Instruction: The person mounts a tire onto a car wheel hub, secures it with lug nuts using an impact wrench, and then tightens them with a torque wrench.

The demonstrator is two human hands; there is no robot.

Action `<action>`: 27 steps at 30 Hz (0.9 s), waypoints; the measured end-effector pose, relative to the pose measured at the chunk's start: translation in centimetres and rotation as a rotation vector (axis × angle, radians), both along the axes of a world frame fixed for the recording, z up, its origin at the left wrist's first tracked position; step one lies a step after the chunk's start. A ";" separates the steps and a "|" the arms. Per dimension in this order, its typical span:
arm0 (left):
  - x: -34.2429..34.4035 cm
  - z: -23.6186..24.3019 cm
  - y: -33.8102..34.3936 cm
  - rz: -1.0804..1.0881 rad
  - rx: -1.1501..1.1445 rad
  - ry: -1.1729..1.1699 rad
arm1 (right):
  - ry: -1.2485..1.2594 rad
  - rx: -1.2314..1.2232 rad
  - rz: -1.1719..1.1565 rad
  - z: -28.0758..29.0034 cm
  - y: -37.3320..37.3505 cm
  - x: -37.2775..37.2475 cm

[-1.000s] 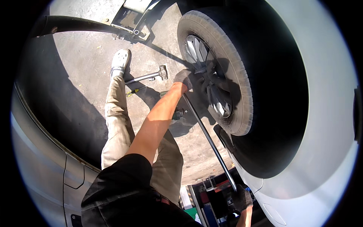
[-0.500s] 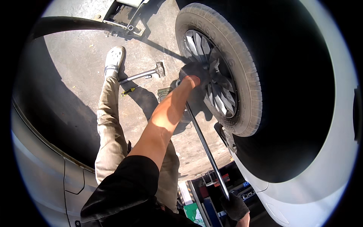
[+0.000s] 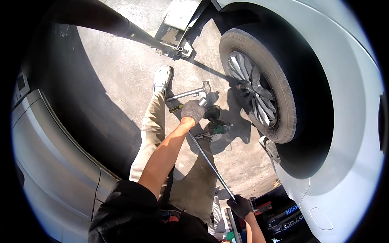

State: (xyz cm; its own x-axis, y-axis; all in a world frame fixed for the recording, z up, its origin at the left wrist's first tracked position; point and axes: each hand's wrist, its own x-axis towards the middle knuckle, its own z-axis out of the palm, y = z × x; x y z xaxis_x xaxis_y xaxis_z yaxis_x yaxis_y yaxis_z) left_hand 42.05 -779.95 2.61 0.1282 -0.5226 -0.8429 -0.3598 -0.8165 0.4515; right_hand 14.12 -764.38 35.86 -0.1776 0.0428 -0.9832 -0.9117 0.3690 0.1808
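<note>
A long metal wheel-nut bar [image 3: 210, 164] slants across my body, held in both gloved hands. My left hand [image 3: 193, 110] is closed around its far end, where a silver socket [image 3: 202, 101] sticks out past the fingers. My right hand [image 3: 242, 205] grips the near end at lower right. The bar is apart from the car wheel [image 3: 259, 91], whose tyre and silver-and-black spoked rim stand at the right in the wheel arch. On the ground just beyond my left hand lies a green and black cordless impact wrench [image 3: 219, 127].
A steel-handled hammer [image 3: 206, 87] and a yellow-and-black screwdriver [image 3: 175, 109] lie near my white clog [image 3: 162, 77]. A floor jack [image 3: 178, 38] with a long dark handle [image 3: 109, 22] is at the top. Silver car bodywork [image 3: 60, 162] runs along the left; a white car body [image 3: 352, 133] borders the right.
My left hand and the bar's far end have drawn back from the wheel's hub, toward the left. The socket and impact wrench now show more fully. The whole view has shifted.
</note>
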 end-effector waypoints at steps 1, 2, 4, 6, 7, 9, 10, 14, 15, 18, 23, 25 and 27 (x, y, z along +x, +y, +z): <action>-0.1 2.6 0.8 0.031 -0.069 0.053 | -0.078 -0.123 -0.168 -1.3 -0.2 3.2; 0.0 5.7 1.0 0.076 -0.112 0.173 | -0.029 -0.100 -0.172 -2.8 -1.3 6.4; 1.1 12.0 -0.2 0.100 -0.149 0.426 | -0.070 -0.229 -0.266 -5.3 -2.4 10.4; 3.6 20.1 -1.2 0.093 -0.070 0.699 | -0.103 -0.376 -0.384 -5.4 -5.6 14.7; 5.3 24.3 -2.0 0.093 -0.024 0.870 | -0.146 -0.547 -0.376 -4.7 -6.3 16.2; 9.8 30.2 -1.0 0.014 -0.234 0.883 | -0.064 -0.636 -0.336 -3.3 -7.7 19.8; 13.0 32.1 -0.6 -0.110 -0.312 0.782 | -0.099 -0.717 -0.335 -2.3 -7.4 20.8; 23.2 39.5 2.7 -0.063 -0.445 0.197 | -0.451 -1.411 -0.537 -1.8 -5.4 20.0; 26.1 38.7 4.9 0.027 -0.369 0.134 | -0.606 -1.468 -0.720 2.2 -6.3 19.9; 32.1 42.0 12.1 0.210 -0.396 0.122 | -1.197 -1.398 -1.332 15.8 -9.2 21.6; 36.6 44.5 23.9 0.823 -0.365 0.468 | -2.120 -1.561 -1.086 40.6 -12.6 23.3; 37.5 45.6 26.3 1.082 -0.210 0.472 | -2.216 -1.633 -0.914 47.7 -13.7 26.3; 39.9 44.3 29.0 1.063 -0.187 0.476 | -2.220 -1.705 -0.794 53.3 -14.7 29.4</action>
